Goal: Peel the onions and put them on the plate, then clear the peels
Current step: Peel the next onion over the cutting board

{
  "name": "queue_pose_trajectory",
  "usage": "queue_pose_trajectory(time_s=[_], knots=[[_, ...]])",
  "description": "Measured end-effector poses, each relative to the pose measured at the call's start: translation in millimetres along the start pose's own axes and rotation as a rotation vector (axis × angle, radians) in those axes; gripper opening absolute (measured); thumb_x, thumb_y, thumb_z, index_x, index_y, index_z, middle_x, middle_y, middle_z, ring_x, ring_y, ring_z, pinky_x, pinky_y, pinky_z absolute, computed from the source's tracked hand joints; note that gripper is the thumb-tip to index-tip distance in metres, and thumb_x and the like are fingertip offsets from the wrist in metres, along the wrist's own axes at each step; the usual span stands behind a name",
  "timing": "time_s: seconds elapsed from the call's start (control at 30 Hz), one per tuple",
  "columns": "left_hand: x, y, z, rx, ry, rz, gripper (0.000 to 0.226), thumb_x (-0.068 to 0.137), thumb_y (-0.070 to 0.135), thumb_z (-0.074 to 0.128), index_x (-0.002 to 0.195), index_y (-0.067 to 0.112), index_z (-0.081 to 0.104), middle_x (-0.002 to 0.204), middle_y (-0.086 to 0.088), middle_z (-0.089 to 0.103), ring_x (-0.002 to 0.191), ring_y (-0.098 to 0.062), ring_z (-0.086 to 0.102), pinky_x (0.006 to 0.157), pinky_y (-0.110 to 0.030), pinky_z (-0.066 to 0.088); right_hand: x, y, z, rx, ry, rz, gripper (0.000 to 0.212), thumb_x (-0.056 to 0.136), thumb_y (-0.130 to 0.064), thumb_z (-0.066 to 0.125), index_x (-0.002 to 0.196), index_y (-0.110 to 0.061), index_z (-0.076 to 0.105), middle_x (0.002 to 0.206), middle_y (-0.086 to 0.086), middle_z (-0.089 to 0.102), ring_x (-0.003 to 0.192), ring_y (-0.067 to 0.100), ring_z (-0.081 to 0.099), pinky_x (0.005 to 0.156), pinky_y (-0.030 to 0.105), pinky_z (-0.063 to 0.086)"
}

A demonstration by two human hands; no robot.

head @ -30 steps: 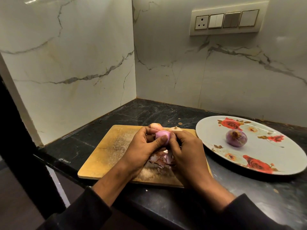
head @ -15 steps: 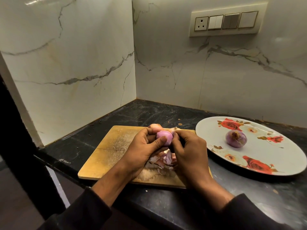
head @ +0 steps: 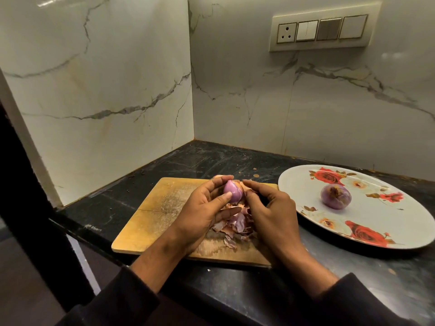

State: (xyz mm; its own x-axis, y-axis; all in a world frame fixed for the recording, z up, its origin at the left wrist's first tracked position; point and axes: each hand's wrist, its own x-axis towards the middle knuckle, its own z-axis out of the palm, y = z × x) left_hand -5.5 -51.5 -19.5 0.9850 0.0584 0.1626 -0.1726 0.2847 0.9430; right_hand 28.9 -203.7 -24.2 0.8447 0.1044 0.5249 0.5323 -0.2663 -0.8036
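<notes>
My left hand (head: 200, 210) grips a small purple onion (head: 232, 191) above the wooden cutting board (head: 153, 215), thumb across its front. My right hand (head: 270, 208) sits just right of it, its fingertips pinching a strip of brownish peel (head: 248, 188) at the onion's side. A pile of loose peels (head: 235, 225) lies on the board under both hands. One peeled onion (head: 336, 196) sits on the white plate (head: 376, 231) with red roses at the right. Another onion (head: 217, 177) peeks out behind my left fingers.
The board and plate rest on a black stone counter (head: 211, 158) in a corner of marble walls. A switch panel (head: 320, 29) is on the back wall. The counter's left edge drops off beside a dark frame (head: 28, 184).
My right hand has pulled slightly right, away from the onion, drawing the peel with it. More of the onion's purple surface shows.
</notes>
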Motion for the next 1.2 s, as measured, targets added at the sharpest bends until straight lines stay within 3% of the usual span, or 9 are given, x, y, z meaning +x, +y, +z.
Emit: queue_pose_trajectory(time_s=[0.07,0.17,0.4,0.53,0.7,0.87,0.97,1.2], knots=[[-1.0,0.2,0.6,0.019,-0.026,0.011,0.038,0.097,-0.003,0.053,0.132,0.01,0.059,0.127,-0.011,0.067,0.117,-0.024,0.067,0.093,-0.037,0.059,1.4,-0.2,0.8,0.024,-0.003,-0.007,0.027,0.097,-0.028,0.066,0.122,-0.023,0.073,0.11,-0.014,0.073,0.094,-0.007,0.067,0.08,0.011,0.055],[-2.5,0.0,3.3,0.05,-0.079,0.023,0.038,0.096,-0.003,0.055,0.133,0.008,0.059,0.124,-0.012,0.07,0.117,-0.025,0.067,0.097,-0.04,0.056,0.4,-0.8,1.1,0.044,-0.024,-0.034,0.024,0.095,-0.028,0.069,0.118,-0.027,0.075,0.101,-0.022,0.073,0.092,-0.006,0.07,0.078,0.017,0.058],[-0.8,-2.0,1.9,0.182,-0.037,0.101,0.042,0.083,-0.007,0.07,0.121,0.01,0.066,0.118,-0.011,0.073,0.112,-0.026,0.069,0.092,-0.037,0.059,0.3,-0.5,2.6,-0.058,-0.002,-0.121,0.018,0.096,-0.02,0.068,0.111,-0.024,0.078,0.082,-0.03,0.064,0.083,-0.011,0.067,0.067,0.008,0.05],[-1.2,-2.1,2.4,0.195,-0.021,0.123,0.041,0.077,-0.013,0.073,0.111,0.01,0.068,0.117,-0.009,0.073,0.107,-0.026,0.071,0.088,-0.037,0.06,0.0,-2.1,2.1,-0.107,-0.028,-0.13,0.016,0.097,-0.02,0.065,0.104,-0.022,0.079,0.073,-0.029,0.06,0.082,-0.009,0.066,0.064,0.011,0.052],[-1.5,-2.1,2.8,0.181,-0.03,0.134,0.041,0.076,-0.014,0.073,0.106,0.014,0.071,0.118,-0.01,0.072,0.105,-0.027,0.072,0.083,-0.032,0.06,1.4,-2.1,0.6,-0.097,-0.045,-0.119,0.014,0.096,-0.017,0.067,0.1,-0.02,0.08,0.073,-0.027,0.063,0.079,-0.009,0.066,0.063,0.007,0.048],[-0.6,-2.6,1.5,0.206,-0.047,0.138,0.042,0.077,-0.012,0.073,0.11,0.014,0.07,0.121,-0.009,0.07,0.111,-0.026,0.07,0.091,-0.038,0.059,1.0,-2.7,1.6,-0.093,-0.012,-0.109,0.013,0.095,-0.016,0.068,0.099,-0.02,0.08,0.074,-0.026,0.062,0.083,-0.007,0.065,0.066,0.009,0.05],[-1.4,-2.0,2.0,0.19,-0.058,0.137,0.043,0.079,-0.014,0.071,0.113,0.011,0.068,0.119,-0.007,0.072,0.109,-0.024,0.071,0.088,-0.034,0.059,-0.2,-4.5,2.8,-0.067,0.005,-0.087,0.015,0.095,-0.015,0.068,0.095,-0.028,0.075,0.074,-0.027,0.062,0.083,-0.007,0.065,0.066,0.009,0.051],[-3.3,-0.3,3.9,0.214,-0.076,0.136,0.042,0.083,-0.015,0.067,0.116,0.01,0.065,0.12,-0.005,0.069,0.109,-0.021,0.07,0.088,-0.033,0.059,0.2,-2.8,4.1,-0.042,0.039,-0.042,0.012,0.095,-0.018,0.068,0.096,-0.025,0.078,0.076,-0.024,0.066,0.08,-0.006,0.065,0.064,0.01,0.05]])
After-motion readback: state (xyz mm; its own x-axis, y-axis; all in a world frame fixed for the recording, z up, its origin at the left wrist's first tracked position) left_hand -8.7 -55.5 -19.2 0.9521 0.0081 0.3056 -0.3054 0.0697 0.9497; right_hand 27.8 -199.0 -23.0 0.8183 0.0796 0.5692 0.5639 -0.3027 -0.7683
